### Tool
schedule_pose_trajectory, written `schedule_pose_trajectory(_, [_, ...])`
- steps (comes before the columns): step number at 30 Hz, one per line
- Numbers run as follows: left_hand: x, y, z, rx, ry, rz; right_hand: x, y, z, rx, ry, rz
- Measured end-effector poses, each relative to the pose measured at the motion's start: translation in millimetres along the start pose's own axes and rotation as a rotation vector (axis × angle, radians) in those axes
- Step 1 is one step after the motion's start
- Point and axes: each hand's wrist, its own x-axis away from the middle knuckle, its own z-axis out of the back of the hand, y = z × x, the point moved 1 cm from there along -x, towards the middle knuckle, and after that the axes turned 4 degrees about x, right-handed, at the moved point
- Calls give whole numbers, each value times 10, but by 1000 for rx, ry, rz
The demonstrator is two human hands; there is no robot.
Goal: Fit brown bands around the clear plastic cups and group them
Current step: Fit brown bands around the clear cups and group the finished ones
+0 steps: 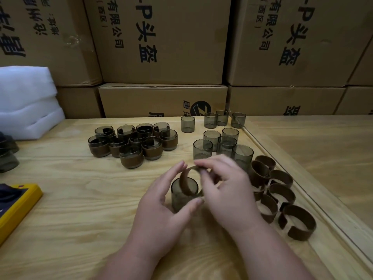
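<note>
A clear smoky cup (179, 196) stands on the wooden table (80, 209) between my hands. My left hand (163, 201) curls around its left side, thumb at the front. My right hand (224, 184) pinches a brown band (186, 181), tilted and partly inside the cup's mouth. Several banded cups (131, 144) are grouped at the middle left. Several bare cups (220, 138) stand behind my right hand. Several loose brown bands (280, 195) lie to the right.
Stacked cardboard boxes (161, 47) wall off the back. White foam sheets (26, 98) sit at the far left. A yellow box (18, 205) lies at the left edge, with more cups (8, 154) above it. A raised wooden ledge (302, 188) runs along the right.
</note>
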Motion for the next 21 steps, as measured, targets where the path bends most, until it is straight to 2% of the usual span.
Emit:
schedule_pose_trajectory(2, [-4, 16, 16, -39, 26, -40, 31, -20, -54, -40, -22, 7])
schedule_pose_trajectory(4, [-5, 20, 30, -26, 72, -17, 53, -14, -49, -144, -23, -99])
schedule_pose_trajectory(7, [-8, -9, 46, 154, 173, 96, 81, -15, -30, -262, -135, -201])
schedule_pose_trajectory(10, [-26, -48, 56, 319, 212, 195, 85, -35, -38, -241, -232, -194])
schedule_pose_trajectory(14, [-31, -44, 33, 398, 201, 203, 76, -18, -51, -143, -261, -189])
schedule_pose_trajectory(21, [-29, -91, 57, 353, 212, 256, 74, 37, 7, -42, -358, -187])
